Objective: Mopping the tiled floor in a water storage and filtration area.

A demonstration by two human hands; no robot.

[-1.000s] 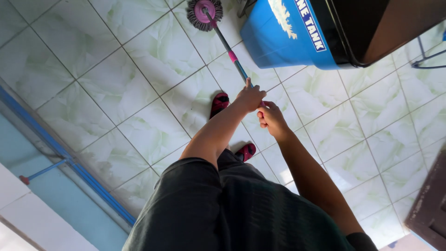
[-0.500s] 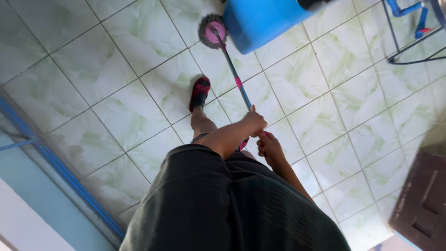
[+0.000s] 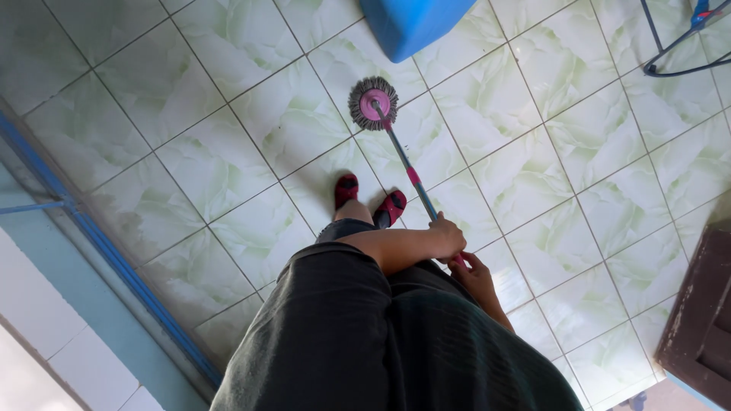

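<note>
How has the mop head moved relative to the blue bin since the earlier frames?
Yes. The mop head has come away from the blue bin: earlier it lay right beside the bin, now bare tile separates them.

Mop head (image 3: 373, 103) on floor (image 3: 228, 160), before feet (image 3: 369, 202).

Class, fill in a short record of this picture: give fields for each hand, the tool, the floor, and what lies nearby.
Left hand: grips the mop handle, upper grip
Right hand: closed on the handle just below it
Mop: round grey-fringed head with pink hub, flat on the floor
Floor: pale green marbled tiles
Feet: red-and-black shoes, behind the mop head
Nearby: blue tub beyond the mop head; dark wooden furniture at right
</note>
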